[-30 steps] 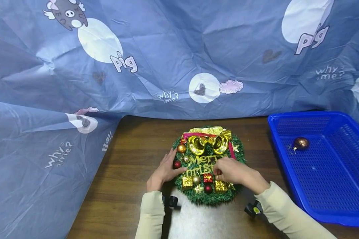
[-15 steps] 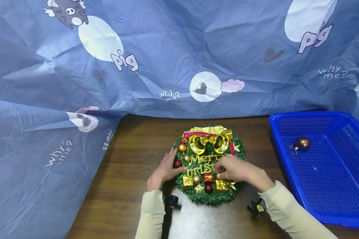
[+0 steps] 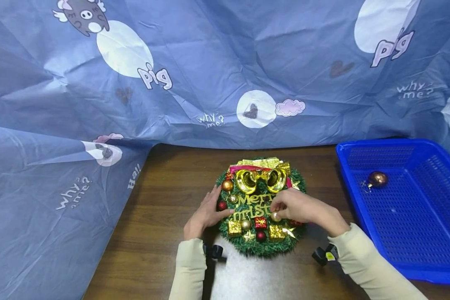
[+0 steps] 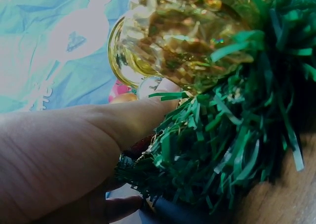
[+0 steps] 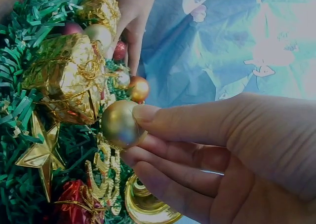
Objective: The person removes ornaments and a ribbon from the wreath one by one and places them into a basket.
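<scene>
A green tinsel Christmas wreath (image 3: 264, 250) lies on the brown table, carrying gold lettering (image 3: 252, 213), two gold bells (image 3: 246, 181), small gift boxes, stars and baubles. My left hand (image 3: 208, 213) rests on its left side, fingers straight along the outer edge and thumb reaching over the tinsel. Over the right part of the wreath, my right hand (image 3: 303, 207) pinches a gold bauble (image 5: 120, 124) between thumb and fingers. That bauble sits close above the end of the lettering, near a gold gift box (image 3: 276, 232). In the right wrist view a gold star (image 5: 43, 157) shows below it.
A blue plastic basket (image 3: 365, 233) stands to the right, with a bronze bauble (image 3: 378, 179) inside. Blue printed cloth (image 3: 195, 75) hangs behind and to the left of the wooden table (image 3: 153, 250).
My right hand shifts slightly right and turns, bringing the pinched gold bauble into plainer view and uncovering the right side's star and a red box. My left hand stays in place.
</scene>
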{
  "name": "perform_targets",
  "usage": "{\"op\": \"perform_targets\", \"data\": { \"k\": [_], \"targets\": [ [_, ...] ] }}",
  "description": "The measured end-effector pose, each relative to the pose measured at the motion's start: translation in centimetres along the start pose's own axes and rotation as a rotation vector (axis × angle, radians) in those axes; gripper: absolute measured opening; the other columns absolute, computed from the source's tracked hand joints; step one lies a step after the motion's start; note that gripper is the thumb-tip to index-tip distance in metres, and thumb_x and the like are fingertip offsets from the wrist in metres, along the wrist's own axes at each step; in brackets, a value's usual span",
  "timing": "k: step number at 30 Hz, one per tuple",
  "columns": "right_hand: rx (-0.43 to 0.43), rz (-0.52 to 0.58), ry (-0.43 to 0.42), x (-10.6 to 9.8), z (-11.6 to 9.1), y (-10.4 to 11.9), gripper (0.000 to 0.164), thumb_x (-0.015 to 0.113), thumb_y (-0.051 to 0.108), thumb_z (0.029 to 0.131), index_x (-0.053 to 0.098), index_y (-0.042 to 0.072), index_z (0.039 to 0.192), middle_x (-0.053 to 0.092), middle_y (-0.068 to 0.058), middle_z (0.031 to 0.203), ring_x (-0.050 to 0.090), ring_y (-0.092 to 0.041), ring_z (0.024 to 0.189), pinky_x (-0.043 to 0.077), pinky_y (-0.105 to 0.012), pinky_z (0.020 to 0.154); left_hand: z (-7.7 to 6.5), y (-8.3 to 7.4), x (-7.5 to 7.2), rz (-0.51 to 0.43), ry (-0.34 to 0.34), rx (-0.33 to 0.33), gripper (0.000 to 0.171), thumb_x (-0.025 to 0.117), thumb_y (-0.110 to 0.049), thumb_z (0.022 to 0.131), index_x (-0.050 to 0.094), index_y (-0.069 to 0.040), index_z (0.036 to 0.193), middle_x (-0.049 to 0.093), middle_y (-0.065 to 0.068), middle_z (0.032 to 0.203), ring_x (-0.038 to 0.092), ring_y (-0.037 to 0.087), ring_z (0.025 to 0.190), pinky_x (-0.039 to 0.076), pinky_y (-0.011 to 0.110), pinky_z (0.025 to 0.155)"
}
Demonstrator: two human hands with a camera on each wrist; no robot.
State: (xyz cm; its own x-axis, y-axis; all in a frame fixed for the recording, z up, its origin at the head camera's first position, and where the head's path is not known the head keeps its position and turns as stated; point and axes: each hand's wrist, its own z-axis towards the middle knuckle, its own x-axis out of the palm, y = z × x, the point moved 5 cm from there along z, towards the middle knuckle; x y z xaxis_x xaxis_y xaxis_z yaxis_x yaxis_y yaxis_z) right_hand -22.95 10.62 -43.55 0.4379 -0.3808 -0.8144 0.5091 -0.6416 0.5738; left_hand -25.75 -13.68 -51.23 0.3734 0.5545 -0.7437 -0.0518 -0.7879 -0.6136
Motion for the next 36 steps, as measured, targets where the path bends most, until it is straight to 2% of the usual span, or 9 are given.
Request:
{"op": "perform_targets", "data": {
  "k": [13, 21, 27, 36],
  "targets": [
    [-0.021, 0.003, -0.020, -0.6, -0.3, 0.5, 0.005, 0.072, 0.009, 0.082, 0.073, 0.011, 0.086, 0.069, 0.004, 0.083, 0.062, -0.004, 0.074, 0.054, -0.021, 0.069, -0.1, -0.2, 0.1, -0.004, 0.007, 0.000, 0.093, 0.066, -0.046, 0.086, 0.010, -0.019, 0.155, 0.003, 0.006, 0.162, 0.005, 0.035, 0.148, 0.012, 0.058, 0.117],
    [-0.035, -0.029, -0.051, -1.4, -0.5, 0.9, 0.005, 0.073, 0.012, 0.081, 0.073, 0.013, 0.086, 0.067, 0.008, 0.080, 0.057, -0.001, 0.069, 0.051, -0.019, 0.065, -0.1, -0.3, 0.1, -0.001, 0.014, -0.008, 0.092, 0.066, -0.045, 0.087, 0.010, -0.019, 0.155, 0.003, 0.006, 0.162, 0.005, 0.035, 0.148, 0.011, 0.058, 0.117],
    [-0.034, -0.026, -0.055, -2.0, -0.8, 1.2, 0.009, 0.072, 0.011, 0.083, 0.073, 0.010, 0.092, 0.069, 0.005, 0.084, 0.061, -0.003, 0.074, 0.053, -0.020, 0.068, -0.2, -0.2, 0.0, -0.003, 0.008, -0.004, 0.092, 0.066, -0.045, 0.087, 0.010, -0.019, 0.155, 0.003, 0.006, 0.162, 0.005, 0.035, 0.148, 0.011, 0.059, 0.117],
    [-0.046, -0.048, -0.089, -3.5, -1.0, 1.6, 0.009, 0.072, 0.012, 0.083, 0.073, 0.009, 0.092, 0.068, 0.004, 0.086, 0.061, -0.005, 0.077, 0.054, -0.023, 0.070, -0.1, 0.0, 0.0, -0.003, 0.006, -0.009, 0.092, 0.066, -0.047, 0.086, 0.009, -0.022, 0.155, 0.002, 0.004, 0.162, 0.004, 0.033, 0.148, 0.011, 0.058, 0.117]
  ]
}}
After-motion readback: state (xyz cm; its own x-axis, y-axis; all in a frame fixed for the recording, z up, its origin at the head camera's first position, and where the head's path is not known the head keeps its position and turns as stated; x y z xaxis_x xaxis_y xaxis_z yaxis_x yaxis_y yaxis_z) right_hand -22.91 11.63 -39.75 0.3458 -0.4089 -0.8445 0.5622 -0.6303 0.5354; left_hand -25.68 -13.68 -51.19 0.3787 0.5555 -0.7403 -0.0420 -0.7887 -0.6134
